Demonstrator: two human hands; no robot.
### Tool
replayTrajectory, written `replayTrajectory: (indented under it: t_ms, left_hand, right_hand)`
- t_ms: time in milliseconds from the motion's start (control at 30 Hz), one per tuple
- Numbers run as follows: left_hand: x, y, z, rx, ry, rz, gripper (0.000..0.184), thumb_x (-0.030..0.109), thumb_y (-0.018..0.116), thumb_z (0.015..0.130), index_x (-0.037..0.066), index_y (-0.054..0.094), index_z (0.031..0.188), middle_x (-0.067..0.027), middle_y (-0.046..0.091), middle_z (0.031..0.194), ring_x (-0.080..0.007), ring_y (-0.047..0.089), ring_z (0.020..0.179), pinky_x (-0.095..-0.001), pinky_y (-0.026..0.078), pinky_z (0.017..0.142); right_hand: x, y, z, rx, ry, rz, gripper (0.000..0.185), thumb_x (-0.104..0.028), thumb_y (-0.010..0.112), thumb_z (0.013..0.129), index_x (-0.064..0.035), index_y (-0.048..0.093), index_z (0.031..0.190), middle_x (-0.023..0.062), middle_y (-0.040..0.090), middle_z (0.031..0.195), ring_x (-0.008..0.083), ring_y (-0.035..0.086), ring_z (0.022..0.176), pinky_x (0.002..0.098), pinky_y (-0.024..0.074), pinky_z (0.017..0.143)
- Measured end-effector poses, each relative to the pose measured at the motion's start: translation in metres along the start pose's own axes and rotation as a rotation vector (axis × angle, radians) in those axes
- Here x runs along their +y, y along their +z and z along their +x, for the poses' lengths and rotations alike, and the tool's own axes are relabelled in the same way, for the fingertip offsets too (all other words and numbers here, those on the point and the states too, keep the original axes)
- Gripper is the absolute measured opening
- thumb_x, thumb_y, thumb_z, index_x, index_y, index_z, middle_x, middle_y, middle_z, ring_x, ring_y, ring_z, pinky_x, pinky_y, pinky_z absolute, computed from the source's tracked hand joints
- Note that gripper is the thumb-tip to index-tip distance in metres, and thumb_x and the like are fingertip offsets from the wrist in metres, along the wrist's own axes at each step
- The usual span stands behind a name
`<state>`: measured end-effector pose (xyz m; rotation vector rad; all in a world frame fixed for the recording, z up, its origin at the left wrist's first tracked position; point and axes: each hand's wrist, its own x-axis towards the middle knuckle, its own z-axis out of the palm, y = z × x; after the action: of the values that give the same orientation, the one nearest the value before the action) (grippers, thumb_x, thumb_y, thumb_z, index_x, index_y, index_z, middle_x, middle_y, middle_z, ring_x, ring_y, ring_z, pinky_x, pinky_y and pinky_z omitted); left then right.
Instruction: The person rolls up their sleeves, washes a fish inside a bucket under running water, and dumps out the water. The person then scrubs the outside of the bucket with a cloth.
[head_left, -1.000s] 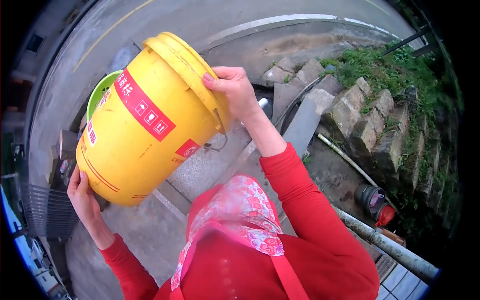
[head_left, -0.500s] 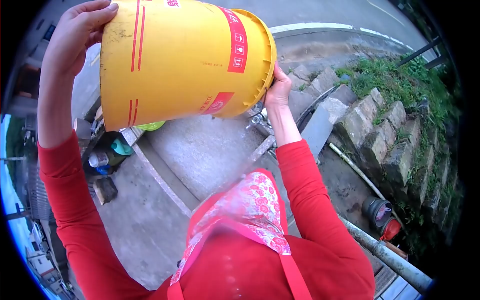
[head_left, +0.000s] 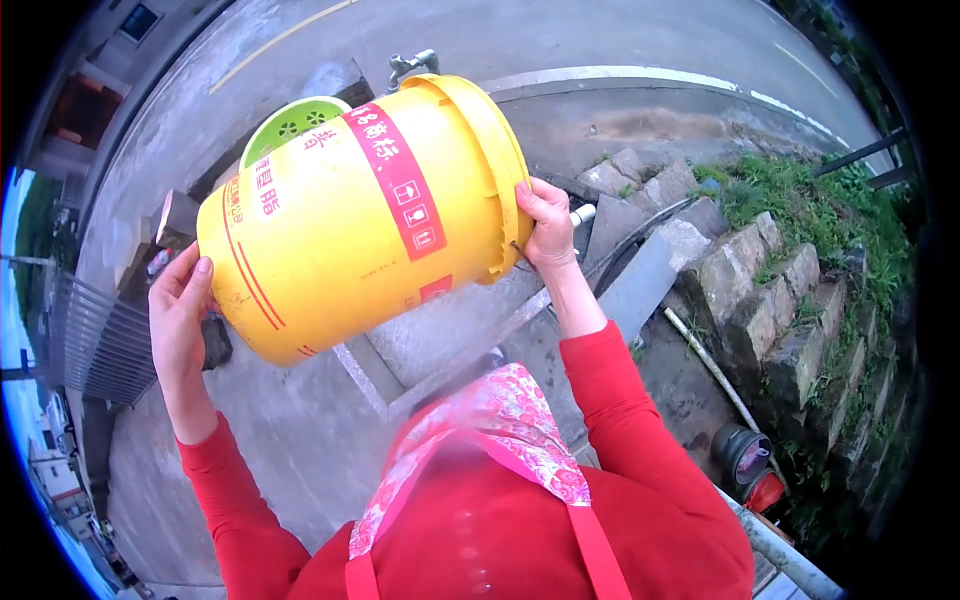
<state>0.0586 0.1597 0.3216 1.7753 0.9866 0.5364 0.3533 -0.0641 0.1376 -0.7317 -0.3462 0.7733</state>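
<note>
A large yellow bucket [head_left: 330, 240] with red labels is held on its side between both hands, above a stone basin [head_left: 450, 335]. My left hand [head_left: 180, 310] grips the bucket's base edge at the left, thumb on the outside. My right hand [head_left: 548, 225] is closed on the rim at the right, where a thin wire handle shows. The bucket's opening faces away to the right, so its inside is hidden. Behind the bucket lies a green plastic basket [head_left: 285, 125], partly covered by it. A metal tap [head_left: 413, 65] stands beyond the bucket.
Stone blocks [head_left: 735, 275] and grass [head_left: 800, 210] rise at the right. A white pipe [head_left: 712, 370] runs down toward a dark bucket [head_left: 742, 452] and a red container [head_left: 765, 492]. A metal railing [head_left: 780, 550] crosses the lower right. The road [head_left: 450, 35] passes at the top.
The bucket was raised and turned half a second ago; now it is lower, with its large label showing again. My left hand has come down with its base, and the green basket shows more.
</note>
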Motion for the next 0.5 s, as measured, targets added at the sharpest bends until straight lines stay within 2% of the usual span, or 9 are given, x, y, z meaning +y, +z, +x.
replayTrajectory:
  t_ms: [100, 200, 267, 333, 367, 400, 433, 500]
  left_hand:
    - [-0.085, -0.006, -0.038, 0.024, -0.236, -0.063, 0.036, 0.019, 0.057, 0.089, -0.003, 0.055, 0.119, -0.0016, 0.064, 0.087, -0.0035, 0.053, 0.063, -0.0164, 0.042, 0.056]
    - [-0.167, 0.003, -0.054, -0.024, -0.474, -0.027, 0.041, 0.021, 0.059, 0.088, -0.002, 0.053, 0.122, -0.0021, 0.063, 0.086, -0.0033, 0.051, 0.062, -0.0176, 0.042, 0.056]
    - [-0.225, 0.015, -0.053, -0.023, -0.531, 0.112, 0.046, 0.023, 0.063, 0.085, -0.002, 0.052, 0.123, -0.0042, 0.063, 0.087, -0.0060, 0.052, 0.065, -0.0220, 0.045, 0.059]
    - [-0.255, 0.038, -0.044, -0.003, -0.440, 0.319, 0.046, 0.025, 0.060, 0.087, -0.002, 0.052, 0.123, -0.0027, 0.062, 0.086, -0.0075, 0.054, 0.070, -0.0204, 0.044, 0.060]
    - [-0.284, 0.047, -0.033, 0.005, -0.307, 0.379, 0.053, 0.028, 0.063, 0.086, -0.003, 0.048, 0.127, -0.0060, 0.061, 0.095, -0.0103, 0.056, 0.082, -0.0217, 0.045, 0.070]
    - [-0.271, 0.063, -0.023, -0.020, -0.269, 0.270, 0.055, 0.031, 0.063, 0.086, -0.002, 0.048, 0.127, -0.0061, 0.061, 0.099, -0.0110, 0.056, 0.087, -0.0235, 0.045, 0.074]
    - [-0.248, 0.087, -0.014, -0.042, -0.231, 0.163, 0.057, 0.033, 0.063, 0.085, -0.001, 0.047, 0.128, -0.0063, 0.060, 0.104, -0.0117, 0.056, 0.091, -0.0253, 0.044, 0.078]
    - [-0.207, 0.124, 0.000, -0.178, -0.302, -0.058, 0.061, 0.042, 0.061, 0.085, 0.002, 0.046, 0.130, -0.0046, 0.057, 0.114, -0.0124, 0.054, 0.099, -0.0290, 0.045, 0.080]
  right_hand:
    - [0.019, 0.014, -0.027, -0.096, 0.038, -0.220, 0.020, -0.012, 0.061, 0.086, 0.0061, 0.064, 0.094, 0.0044, 0.064, 0.084, 0.0080, 0.057, 0.072, 0.0212, 0.0445, 0.065]
    - [0.040, 0.026, -0.051, -0.150, -0.048, -0.600, 0.020, -0.014, 0.062, 0.084, 0.0026, 0.059, 0.072, -0.0005, 0.054, 0.060, 0.0050, 0.042, 0.056, 0.0237, 0.0355, 0.050]
    - [0.053, 0.022, -0.062, -0.184, -0.117, -0.816, 0.020, -0.017, 0.063, 0.083, 0.0005, 0.062, 0.075, 0.0045, 0.057, 0.059, 0.0090, 0.051, 0.054, 0.0258, 0.0389, 0.049]
    - [0.076, 0.017, -0.071, -0.205, -0.222, -1.044, 0.021, -0.020, 0.065, 0.082, -0.0014, 0.062, 0.073, 0.0087, 0.057, 0.058, 0.0148, 0.056, 0.052, 0.0290, 0.0410, 0.048]
    - [0.090, 0.013, -0.075, -0.210, -0.298, -1.163, 0.022, -0.020, 0.065, 0.081, -0.0022, 0.060, 0.069, 0.0103, 0.056, 0.057, 0.0186, 0.057, 0.052, 0.0312, 0.0414, 0.048]
    - [0.104, 0.010, -0.080, -0.219, -0.375, -1.281, 0.024, -0.021, 0.065, 0.079, -0.0031, 0.058, 0.065, 0.0120, 0.055, 0.057, 0.0225, 0.058, 0.052, 0.0333, 0.0418, 0.047]
    - [0.115, 0.010, -0.085, -0.217, -0.441, -1.298, 0.025, -0.023, 0.065, 0.076, -0.0065, 0.054, 0.062, 0.0096, 0.055, 0.055, 0.0277, 0.058, 0.054, 0.0376, 0.0436, 0.049]
    - [0.119, 0.006, -0.096, -0.280, -0.451, -1.457, 0.021, -0.023, 0.065, 0.076, -0.0078, 0.056, 0.065, 0.0089, 0.055, 0.055, 0.0264, 0.058, 0.054, 0.0373, 0.0445, 0.050]
